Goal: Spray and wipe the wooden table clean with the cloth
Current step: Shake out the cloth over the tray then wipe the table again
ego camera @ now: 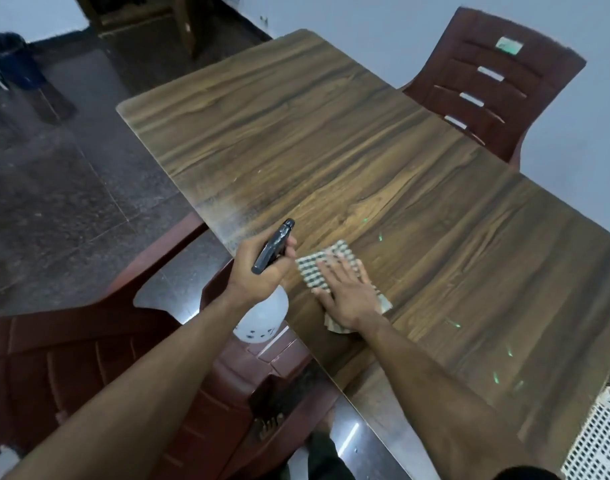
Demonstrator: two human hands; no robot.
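Head view: left hand (pixel 258 271) is curled round the black trigger head of a spray bottle (pixel 274 249), whose white body hangs below the table edge; the nozzle points out over the wooden table (pixel 331 150). Right hand (pixel 347 294) lies flat, fingers straight, pressing a checked cloth (pixel 322 268) onto the tabletop near the near-left edge, just beside the bottle.

Progress, as judged: a dull misted patch shows on the wood just ahead of the nozzle, so spraying appears under way in that zone. No wiped streaks can be told apart; most of the tabletop toward the far end and the right probably remains to be sprayed and wiped.

Surface and room: long wood-grain top, small green light flecks at right. Reddish-brown plastic chairs stand at the left (pixel 89 358) and far right (pixel 497 88). A white perforated basket (pixel 601 441) sits at the near-right corner. Floor is dark speckled tile; walls are pale.
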